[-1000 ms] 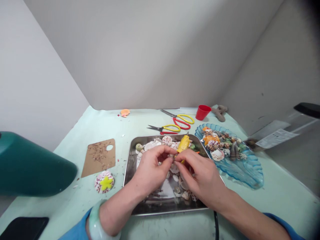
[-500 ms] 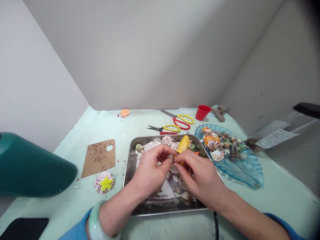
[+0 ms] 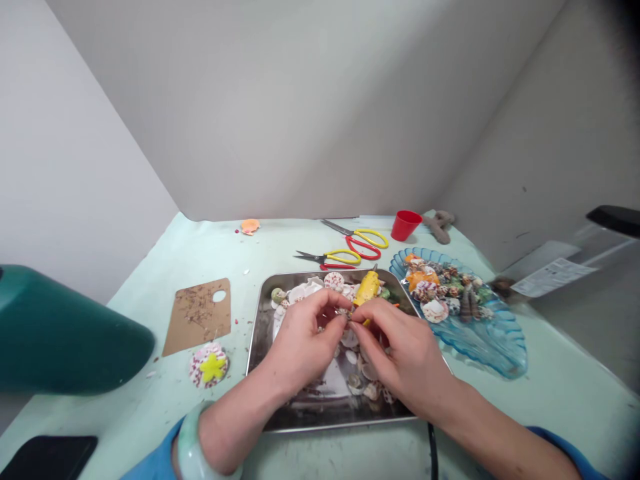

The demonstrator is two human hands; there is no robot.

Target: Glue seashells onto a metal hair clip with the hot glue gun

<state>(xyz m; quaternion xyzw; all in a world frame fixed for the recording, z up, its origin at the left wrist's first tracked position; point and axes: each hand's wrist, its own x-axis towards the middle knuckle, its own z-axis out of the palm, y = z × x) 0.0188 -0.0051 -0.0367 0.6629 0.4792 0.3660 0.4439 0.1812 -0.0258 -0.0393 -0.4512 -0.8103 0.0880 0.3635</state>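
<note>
Above a metal tray (image 3: 285, 419), my left hand (image 3: 307, 337) pinches a small speckled shell (image 3: 344, 313) between thumb and fingers. My right hand (image 3: 400, 347) meets it there, its thumb and forefinger closed at the same little piece; the fingertips hide most of it. White, spotted and brownish shells (image 3: 370, 390) lie in the tray below and behind my hands. A yellow glue gun (image 3: 367, 288) with a metal tip rests in the tray just beyond my fingers, partly covered by my right hand.
Right of the tray is a blue scalloped dish (image 3: 500, 347) of shells. Behind lie two scissors (image 3: 370, 238) (image 3: 340, 257) and a red cup (image 3: 406, 225). At left are brown cardboard (image 3: 195, 317), a shell piece with a yellow-green flower (image 3: 213, 367) and a large green object (image 3: 65, 333).
My right fingertips have shifted very slightly, and the small shell between my fingers has turned a little. Everything else stays where it was.
</note>
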